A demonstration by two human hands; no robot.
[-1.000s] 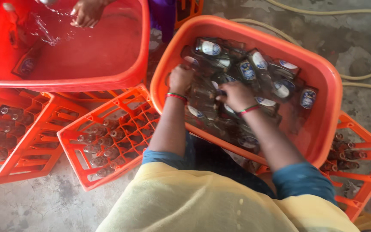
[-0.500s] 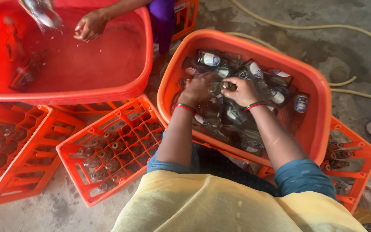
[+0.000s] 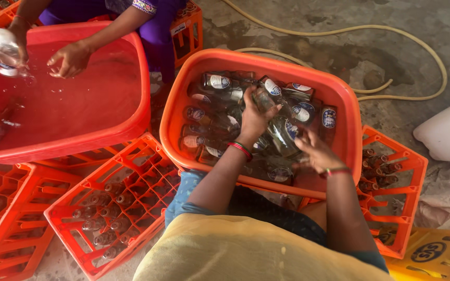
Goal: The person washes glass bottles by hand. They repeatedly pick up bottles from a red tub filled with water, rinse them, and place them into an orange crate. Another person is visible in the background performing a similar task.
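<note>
two hands: left (image 3: pixel 256 117) grips bottle (image 3: pixel 264 99) | right (image 3: pixel 316 152) on bottles | crates (image 3: pixel 110 205) beside tub (image 3: pixel 339 93)

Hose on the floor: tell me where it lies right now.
In the head view, the pale hose curls across the wet concrete floor at upper right, just beyond the far rim of the orange tub of bottles where the person's hands work.

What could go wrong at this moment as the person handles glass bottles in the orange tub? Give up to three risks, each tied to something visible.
1. The left hand lifts a wet bottle out of the water; it might slip and strike the others.
2. The right hand reaches among crowded bottles in the orange tub; any chipped glass could cut it.
3. The hose loops across the wet floor, a possible trip hazard.
</note>
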